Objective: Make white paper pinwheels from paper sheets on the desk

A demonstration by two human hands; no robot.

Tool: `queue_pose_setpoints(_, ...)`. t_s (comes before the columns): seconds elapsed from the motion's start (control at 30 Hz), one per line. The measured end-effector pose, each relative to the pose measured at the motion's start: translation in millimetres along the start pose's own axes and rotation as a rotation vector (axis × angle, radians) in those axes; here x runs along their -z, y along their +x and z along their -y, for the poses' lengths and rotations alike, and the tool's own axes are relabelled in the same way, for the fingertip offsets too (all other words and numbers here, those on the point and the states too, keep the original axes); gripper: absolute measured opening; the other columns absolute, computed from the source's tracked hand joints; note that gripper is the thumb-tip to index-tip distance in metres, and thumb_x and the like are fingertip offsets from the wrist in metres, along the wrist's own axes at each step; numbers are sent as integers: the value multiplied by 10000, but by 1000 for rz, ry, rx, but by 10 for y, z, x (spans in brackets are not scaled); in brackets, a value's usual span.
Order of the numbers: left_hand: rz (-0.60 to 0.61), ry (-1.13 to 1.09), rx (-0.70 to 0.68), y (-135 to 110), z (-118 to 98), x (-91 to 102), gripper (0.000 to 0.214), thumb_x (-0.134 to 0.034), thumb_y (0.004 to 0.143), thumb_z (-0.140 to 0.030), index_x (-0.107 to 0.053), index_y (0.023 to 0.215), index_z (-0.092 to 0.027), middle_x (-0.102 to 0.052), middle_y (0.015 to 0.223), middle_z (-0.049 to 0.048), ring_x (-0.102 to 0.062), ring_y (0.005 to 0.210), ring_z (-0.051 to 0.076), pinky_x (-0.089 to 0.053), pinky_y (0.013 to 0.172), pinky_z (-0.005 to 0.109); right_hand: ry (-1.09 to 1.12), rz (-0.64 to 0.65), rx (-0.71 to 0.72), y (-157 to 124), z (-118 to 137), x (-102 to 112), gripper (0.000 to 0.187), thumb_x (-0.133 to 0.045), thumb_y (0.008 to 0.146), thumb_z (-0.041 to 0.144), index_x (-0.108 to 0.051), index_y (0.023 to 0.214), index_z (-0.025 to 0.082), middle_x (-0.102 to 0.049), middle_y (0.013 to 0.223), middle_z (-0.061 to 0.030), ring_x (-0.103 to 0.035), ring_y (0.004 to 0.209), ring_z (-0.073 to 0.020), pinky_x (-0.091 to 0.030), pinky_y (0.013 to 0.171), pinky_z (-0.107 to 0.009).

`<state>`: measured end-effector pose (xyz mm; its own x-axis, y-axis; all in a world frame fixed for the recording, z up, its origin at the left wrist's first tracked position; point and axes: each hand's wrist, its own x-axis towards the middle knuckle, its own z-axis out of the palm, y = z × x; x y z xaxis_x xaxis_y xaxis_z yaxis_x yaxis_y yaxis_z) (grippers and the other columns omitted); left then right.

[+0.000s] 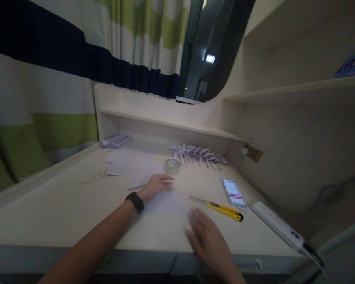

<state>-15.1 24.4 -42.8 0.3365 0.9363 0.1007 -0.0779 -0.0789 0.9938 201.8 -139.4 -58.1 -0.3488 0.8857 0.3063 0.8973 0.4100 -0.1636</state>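
Note:
My left hand point(156, 185), with a black band on its wrist, lies flat on a white sheet of paper point(170, 202) on the desk, fingers stretched toward a roll of clear tape point(172, 166). My right hand point(208, 236) rests open near the front edge of the desk, fingers spread and slightly blurred, touching the paper's near right corner. A yellow utility knife point(221, 208) with its blade out lies just right of the paper, apart from both hands.
A row of folded paper shapes point(199, 154) lines the back under a shelf. More paper sheets point(127, 163), scissors point(96, 176), a white device with a cable point(279, 227) and a small packet point(233, 192) lie on the desk point(47, 213). A wall socket point(252, 152) is at right.

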Motion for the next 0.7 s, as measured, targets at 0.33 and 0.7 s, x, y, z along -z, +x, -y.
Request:
queue_pose_setpoints(0.33, 14, 105, 33, 28, 23, 72, 363, -809, 548, -293, -722, 839, -94, -684, 1056, 144, -620, 979, 275, -451, 860, 360, 49, -15, 27, 3, -6, 42, 438, -439, 919, 407, -531, 1288, 190, -493, 1370, -52, -384, 1305, -259, -348, 1080, -445)
queue_pose_setpoints(0.7, 77, 147, -29, 11, -35, 94, 285, -773, 605, -314, -705, 795, -113, -721, 804, 91, -647, 758, 207, -468, 754, 329, 101, -58, 45, 9, -15, 59, 401, -481, 901, 367, -558, 1254, 194, -520, 1343, -72, -434, 1266, -268, -359, 1067, -462)
